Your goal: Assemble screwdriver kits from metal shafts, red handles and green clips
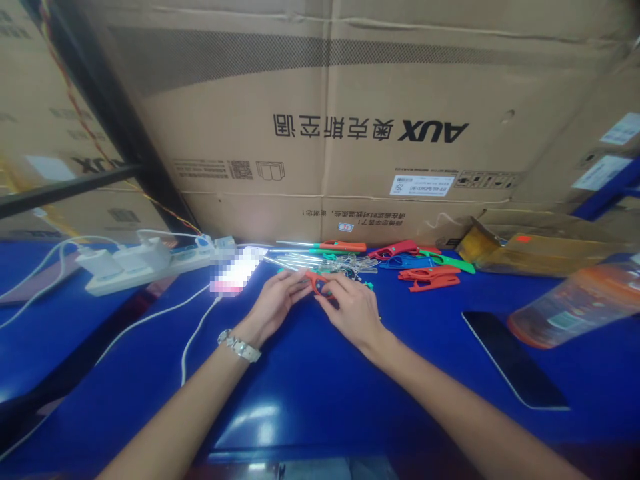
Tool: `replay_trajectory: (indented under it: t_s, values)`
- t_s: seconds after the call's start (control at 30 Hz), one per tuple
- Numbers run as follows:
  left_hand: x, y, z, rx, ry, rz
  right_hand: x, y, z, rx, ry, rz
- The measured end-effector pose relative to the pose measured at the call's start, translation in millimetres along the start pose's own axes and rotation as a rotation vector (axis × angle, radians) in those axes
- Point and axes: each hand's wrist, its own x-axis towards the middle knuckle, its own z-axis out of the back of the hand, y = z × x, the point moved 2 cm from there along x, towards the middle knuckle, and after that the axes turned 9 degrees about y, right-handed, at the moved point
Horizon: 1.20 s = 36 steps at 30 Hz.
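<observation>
Between my two hands, just above the blue table, is an orange-red lighter casing (318, 284) with a loop-shaped opening. The fingertips of my left hand (280, 300) pinch its left end. My right hand (354, 308) has thumb and fingers closed on its right side, hiding part of it. Right behind my hands lies a loose pile of thin metal lighter rods and small parts (350, 264). An orange lighter with a long rod (343, 247) lies at the back. Red casings (395, 249), orange casings (431, 276), a green casing (453, 261) and blue casings (400, 261) lie to the right.
A lit phone (243, 267) on a white cable lies left of my hands, near a white power strip (145, 267) with plugs. To the right are a dark phone (513, 360), a clear plastic jar (575, 307) and a torn cardboard box (540, 243). Large cardboard (350, 80) stands behind.
</observation>
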Motion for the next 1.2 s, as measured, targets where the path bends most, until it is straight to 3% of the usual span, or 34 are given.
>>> replay_trajectory:
  t_s: [0.87,1.2]
  values:
    - [-4.4,-6.1,-9.7,0.131,-0.013,-0.113,3.3,0.8,-0.8,-0.028,-0.030,0.034]
    - [-2.0,2.7,-4.7,0.202,0.018,-0.194,2.9,0.1,0.9,-0.031,-0.069,0.034]
